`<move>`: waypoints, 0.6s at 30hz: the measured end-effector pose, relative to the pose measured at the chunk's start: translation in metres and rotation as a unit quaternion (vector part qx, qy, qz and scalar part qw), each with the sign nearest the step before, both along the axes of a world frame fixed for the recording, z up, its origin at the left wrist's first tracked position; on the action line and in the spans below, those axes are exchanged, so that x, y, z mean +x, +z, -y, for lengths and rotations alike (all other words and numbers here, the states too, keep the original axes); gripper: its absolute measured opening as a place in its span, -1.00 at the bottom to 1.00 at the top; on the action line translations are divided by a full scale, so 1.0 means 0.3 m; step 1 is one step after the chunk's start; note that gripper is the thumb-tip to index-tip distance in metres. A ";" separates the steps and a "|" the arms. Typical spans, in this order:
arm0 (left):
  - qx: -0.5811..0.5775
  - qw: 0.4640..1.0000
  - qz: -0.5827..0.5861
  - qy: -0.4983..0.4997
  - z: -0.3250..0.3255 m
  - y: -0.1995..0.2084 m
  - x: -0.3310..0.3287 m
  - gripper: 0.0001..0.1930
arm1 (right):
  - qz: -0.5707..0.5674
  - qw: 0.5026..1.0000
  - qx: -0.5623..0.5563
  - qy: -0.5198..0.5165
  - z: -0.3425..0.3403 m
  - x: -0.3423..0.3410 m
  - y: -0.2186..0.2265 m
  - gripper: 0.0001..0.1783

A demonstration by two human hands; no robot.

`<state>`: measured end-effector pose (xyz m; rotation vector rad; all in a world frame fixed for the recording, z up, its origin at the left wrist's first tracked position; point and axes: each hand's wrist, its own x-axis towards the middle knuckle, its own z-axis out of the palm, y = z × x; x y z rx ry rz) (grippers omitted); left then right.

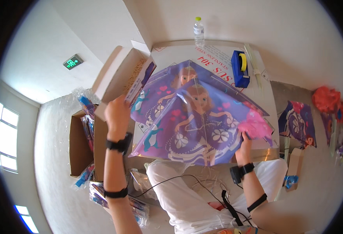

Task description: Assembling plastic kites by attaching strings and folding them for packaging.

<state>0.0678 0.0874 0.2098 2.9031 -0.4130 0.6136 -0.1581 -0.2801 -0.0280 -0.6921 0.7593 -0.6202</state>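
Note:
My left hand is closed on the edge of an open white-and-purple cardboard box, tilted over the table's left side. Many small tan pieces lie inside it, too small to name. A purple kite printed with a princess figure spreads over the near part of the table. My right hand pinches its lower right edge, beside a bunched pink piece. Beneath it lies a second kite with the same print, partly covered.
On the table stand a blue tape dispenser with yellow tape, thin pale sticks and a water bottle. A brown carton of wrapped packs is at left. Another kite and a red bag are at right.

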 end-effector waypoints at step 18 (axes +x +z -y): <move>-0.015 0.955 -0.295 0.013 -0.145 -0.188 -0.759 -0.90 | 0.033 0.991 -0.055 0.117 -0.009 0.412 -0.058 -0.68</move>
